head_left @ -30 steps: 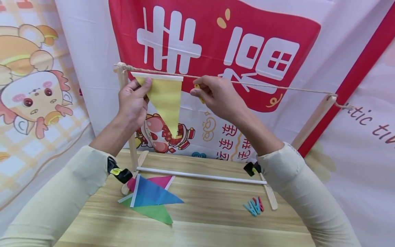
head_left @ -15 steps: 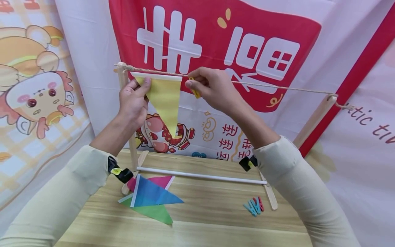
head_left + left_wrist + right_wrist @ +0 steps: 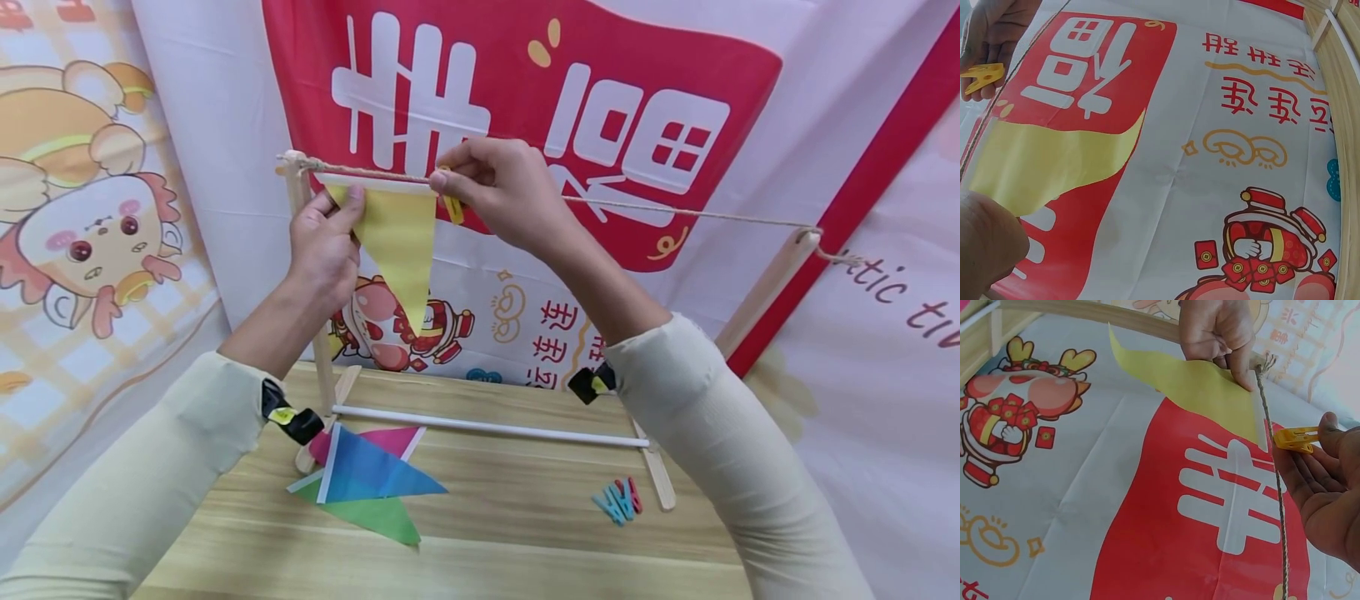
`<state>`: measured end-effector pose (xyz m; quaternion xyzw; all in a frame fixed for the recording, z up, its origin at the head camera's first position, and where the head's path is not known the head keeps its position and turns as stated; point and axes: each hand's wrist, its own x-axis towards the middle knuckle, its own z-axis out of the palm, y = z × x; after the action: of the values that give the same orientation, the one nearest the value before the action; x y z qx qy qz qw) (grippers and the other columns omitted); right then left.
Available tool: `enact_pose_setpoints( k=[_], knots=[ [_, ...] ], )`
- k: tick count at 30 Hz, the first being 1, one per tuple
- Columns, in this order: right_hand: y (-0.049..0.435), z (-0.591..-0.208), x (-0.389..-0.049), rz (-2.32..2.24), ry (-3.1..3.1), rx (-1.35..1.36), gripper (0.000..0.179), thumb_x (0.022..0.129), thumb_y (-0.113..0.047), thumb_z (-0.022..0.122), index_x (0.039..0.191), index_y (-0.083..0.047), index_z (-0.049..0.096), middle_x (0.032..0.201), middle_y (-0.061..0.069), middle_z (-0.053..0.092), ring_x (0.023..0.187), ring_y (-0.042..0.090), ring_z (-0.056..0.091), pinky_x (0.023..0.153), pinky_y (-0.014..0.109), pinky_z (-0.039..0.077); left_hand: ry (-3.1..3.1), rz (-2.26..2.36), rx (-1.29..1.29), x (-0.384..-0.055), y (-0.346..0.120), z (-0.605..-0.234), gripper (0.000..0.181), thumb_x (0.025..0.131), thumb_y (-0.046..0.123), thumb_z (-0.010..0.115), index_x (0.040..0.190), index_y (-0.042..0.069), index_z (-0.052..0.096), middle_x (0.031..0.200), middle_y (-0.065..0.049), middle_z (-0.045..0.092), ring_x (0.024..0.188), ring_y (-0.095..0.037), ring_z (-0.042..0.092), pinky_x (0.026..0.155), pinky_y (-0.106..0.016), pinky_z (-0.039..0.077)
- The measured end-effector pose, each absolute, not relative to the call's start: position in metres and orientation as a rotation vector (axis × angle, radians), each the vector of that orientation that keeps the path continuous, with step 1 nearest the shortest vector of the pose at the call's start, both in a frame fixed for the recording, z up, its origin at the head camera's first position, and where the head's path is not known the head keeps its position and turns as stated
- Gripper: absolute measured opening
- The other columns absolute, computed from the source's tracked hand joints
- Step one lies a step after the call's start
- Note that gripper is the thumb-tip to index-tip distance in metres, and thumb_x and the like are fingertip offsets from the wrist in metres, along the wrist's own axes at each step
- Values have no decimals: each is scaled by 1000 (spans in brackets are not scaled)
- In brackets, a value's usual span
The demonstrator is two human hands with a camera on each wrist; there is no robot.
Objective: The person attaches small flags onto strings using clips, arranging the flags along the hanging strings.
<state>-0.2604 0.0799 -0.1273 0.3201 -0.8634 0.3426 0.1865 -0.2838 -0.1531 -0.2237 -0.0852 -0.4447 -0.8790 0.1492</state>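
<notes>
My left hand [image 3: 325,250] pinches the upper left corner of a yellow triangular pennant [image 3: 401,242] with a white top strip. The pennant hangs point down, its strip right along the twine [image 3: 675,213] strung between two wooden posts. Between thumb and fingers of my right hand [image 3: 513,200] is a yellow clothespin [image 3: 452,200], close to the pennant's upper right corner. In the right wrist view the clothespin [image 3: 1296,439] lies right at the twine [image 3: 1282,519], beside the strip's end. The left wrist view shows the clothespin [image 3: 982,76] beyond the pennant [image 3: 1047,162].
Blue [image 3: 375,467], pink [image 3: 390,438] and green [image 3: 386,518] pennants overlap on the wooden table [image 3: 525,542]. Several blue and red clothespins [image 3: 618,502] lie at the right. A white rod [image 3: 487,426] joins the feet of the left post [image 3: 324,375] and right post [image 3: 765,292].
My right hand has moved left and slightly up with the yellow clothespin, reaching the pennant's upper right corner. The left hand and pennant have barely shifted.
</notes>
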Motion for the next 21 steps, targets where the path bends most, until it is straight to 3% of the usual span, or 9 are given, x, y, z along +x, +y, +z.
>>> enact_pose_setpoints(
  k=[21],
  knots=[
    [50,-113,-274,1339,-2254,867,26,112,-20,71,132,-3,70,120,12,80,106,15,79,106,22,63,-1265,-2555,-208,-282,-155,-223,47,103,24,78,148,11,72,150,0,69,144,-17,63,126,-26,51]
  ],
)
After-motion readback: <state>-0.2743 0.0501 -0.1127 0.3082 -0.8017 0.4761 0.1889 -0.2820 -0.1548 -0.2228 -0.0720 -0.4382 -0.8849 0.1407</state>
